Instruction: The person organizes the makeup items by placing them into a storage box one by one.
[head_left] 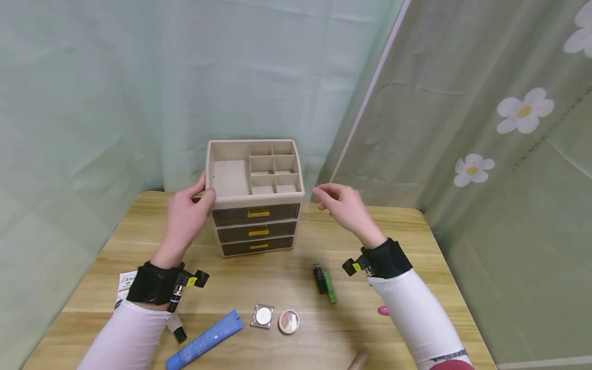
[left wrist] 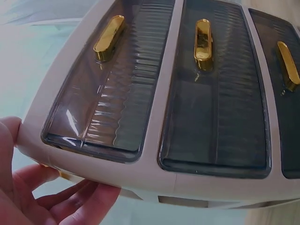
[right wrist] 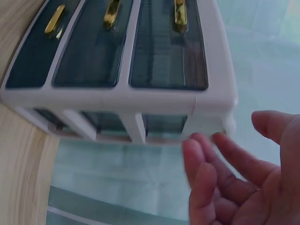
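Observation:
A cream-coloured drawer organizer stands at the back of the table, with an open compartment tray on top and three dark see-through drawers with gold handles. My left hand grips its upper left corner, thumb at the front edge and fingers along the side; the left wrist view shows those fingers against the side wall. To the right of the organizer is my right hand, holding nothing. Its loosely bent fingers are close beside the upper right side in the right wrist view. All three drawers are closed.
Toward the front lie a blue tube, a square compact and a round compact. A black tube and a green stick lie right of centre. A white packet is partly under the left forearm. Curtains hang behind.

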A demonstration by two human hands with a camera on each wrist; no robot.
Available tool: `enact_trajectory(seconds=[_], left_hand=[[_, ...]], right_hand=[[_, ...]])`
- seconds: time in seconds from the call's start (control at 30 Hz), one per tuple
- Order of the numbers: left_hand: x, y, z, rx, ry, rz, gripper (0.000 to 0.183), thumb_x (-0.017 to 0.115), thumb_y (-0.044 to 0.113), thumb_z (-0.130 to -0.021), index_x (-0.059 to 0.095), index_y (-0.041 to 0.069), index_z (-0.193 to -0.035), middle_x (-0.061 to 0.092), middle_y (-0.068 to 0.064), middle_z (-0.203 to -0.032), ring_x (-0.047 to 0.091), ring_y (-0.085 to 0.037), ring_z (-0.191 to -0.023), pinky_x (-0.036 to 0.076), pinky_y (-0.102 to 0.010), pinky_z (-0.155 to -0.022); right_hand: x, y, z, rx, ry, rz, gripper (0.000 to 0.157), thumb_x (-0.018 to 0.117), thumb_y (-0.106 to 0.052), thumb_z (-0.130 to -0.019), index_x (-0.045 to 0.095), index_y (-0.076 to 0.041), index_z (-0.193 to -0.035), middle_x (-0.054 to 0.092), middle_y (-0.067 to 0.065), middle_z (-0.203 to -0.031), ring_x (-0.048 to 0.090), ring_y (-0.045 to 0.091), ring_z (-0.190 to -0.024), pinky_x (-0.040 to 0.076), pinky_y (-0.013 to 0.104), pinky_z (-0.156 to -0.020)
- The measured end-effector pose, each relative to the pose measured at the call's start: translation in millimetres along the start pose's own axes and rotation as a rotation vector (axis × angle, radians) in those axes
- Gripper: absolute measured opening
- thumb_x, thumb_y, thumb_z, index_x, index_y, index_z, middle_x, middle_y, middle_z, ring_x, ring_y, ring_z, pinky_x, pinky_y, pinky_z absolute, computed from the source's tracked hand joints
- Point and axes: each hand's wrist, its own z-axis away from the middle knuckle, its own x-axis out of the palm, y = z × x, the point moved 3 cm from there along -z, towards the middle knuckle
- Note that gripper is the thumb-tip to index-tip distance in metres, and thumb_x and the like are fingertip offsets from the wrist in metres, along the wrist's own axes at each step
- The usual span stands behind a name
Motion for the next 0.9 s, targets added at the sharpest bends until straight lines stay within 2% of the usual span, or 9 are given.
enact_trajectory(seconds=[0.1, 0.2, 0.33, 0.47, 0.53, 0.63, 0.7, 0.73, 0.9], left_hand=[[9.9, 1.7, -3.0, 0.025, -0.017, -0.004, 0.052, 0.055, 0.037, -0.108, 0.054, 0.016, -0.155, 0.062, -0.016, -0.147, 0.072, -0.032, -0.105, 0.048, -0.013, -0.067], [19.0, 4.2, -6.2, 0.058, -0.050, 0.008, 0.052, 0.054, 0.036, -0.108, 0.053, 0.014, -0.155, 0.064, -0.019, -0.145, 0.069, -0.030, -0.103, 0.048, -0.015, -0.067], [30.0, 9.1, -10.9, 0.079, -0.111, 0.022, 0.053, 0.053, 0.036, -0.109, 0.051, 0.013, -0.156, 0.058, -0.015, -0.151, 0.064, -0.027, -0.121, 0.051, -0.020, -0.082], [40.8, 14.1, -14.2, 0.081, -0.143, 0.040, 0.053, 0.052, 0.037, -0.109, 0.049, 0.014, -0.158, 0.053, -0.012, -0.154, 0.057, -0.023, -0.133, 0.050, -0.023, -0.089], [46.5, 16.3, -15.0, 0.085, -0.137, 0.054, 0.053, 0.053, 0.036, -0.109, 0.050, 0.014, -0.157, 0.062, -0.017, -0.146, 0.064, -0.025, -0.119, 0.050, -0.023, -0.079], [55.8, 19.7, -15.2, 0.096, -0.113, 0.075, 0.052, 0.057, 0.034, -0.107, 0.054, 0.014, -0.154, 0.075, -0.021, -0.103, 0.064, -0.024, -0.084, 0.045, -0.023, -0.062], [63.1, 22.0, -15.5, 0.104, -0.097, 0.101, 0.051, 0.060, 0.033, -0.105, 0.058, 0.014, -0.152, 0.062, -0.013, -0.075, 0.050, -0.022, -0.065, 0.038, -0.026, -0.054], [66.9, 23.4, -15.7, 0.107, -0.093, 0.120, 0.051, 0.062, 0.033, -0.104, 0.059, 0.013, -0.151, 0.053, -0.008, -0.068, 0.044, -0.021, -0.060, 0.035, -0.027, -0.051], [85.5, 30.7, -18.6, 0.123, -0.074, 0.204, 0.047, 0.072, 0.030, -0.100, 0.068, 0.007, -0.141, 0.055, -0.003, -0.065, 0.044, -0.010, -0.054, 0.035, -0.025, -0.046]], right_hand=[[3.0, 0, -3, 0.065, -0.031, 0.014, 0.052, 0.056, -0.054, -0.110, 0.076, -0.009, -0.125, 0.078, 0.014, -0.109, 0.075, 0.025, -0.091, 0.057, 0.040, -0.081], [4.6, 2, -3, 0.099, -0.026, 0.053, 0.059, 0.052, -0.061, -0.109, 0.078, -0.009, -0.112, 0.078, 0.010, -0.101, 0.075, 0.025, -0.086, 0.056, 0.038, -0.077], [-0.3, 6, -1, 0.074, 0.034, 0.092, 0.053, 0.055, -0.060, -0.107, 0.077, -0.012, -0.097, 0.077, 0.006, -0.094, 0.074, 0.026, -0.083, 0.053, 0.039, -0.071], [-8.9, 13, 3, 0.069, 0.066, 0.065, 0.048, 0.059, -0.058, -0.106, 0.076, -0.015, -0.095, 0.076, 0.007, -0.094, 0.072, 0.025, -0.083, 0.051, 0.040, -0.070], [-13.0, 18, 5, 0.087, 0.062, 0.039, 0.049, 0.059, -0.059, -0.106, 0.076, -0.014, -0.096, 0.076, 0.008, -0.097, 0.072, 0.026, -0.086, 0.051, 0.039, -0.072], [-20.3, 26, 8, 0.121, 0.062, 0.001, 0.052, 0.060, -0.062, -0.105, 0.076, -0.012, -0.100, 0.074, 0.010, -0.100, 0.071, 0.029, -0.091, 0.051, 0.041, -0.077], [-25.9, 33, 10, 0.146, 0.072, -0.018, 0.055, 0.060, -0.065, -0.103, 0.076, -0.012, -0.106, 0.073, 0.011, -0.102, 0.071, 0.030, -0.094, 0.051, 0.041, -0.081], [-29.1, 37, 12, 0.158, 0.081, -0.031, 0.057, 0.060, -0.066, -0.103, 0.077, -0.012, -0.109, 0.073, 0.012, -0.104, 0.071, 0.030, -0.096, 0.051, 0.041, -0.082], [-42.5, 52, 17, 0.197, 0.116, -0.093, 0.061, 0.061, -0.066, -0.102, 0.076, -0.009, -0.119, 0.072, 0.019, -0.111, 0.070, 0.031, -0.099, 0.050, 0.042, -0.086]])
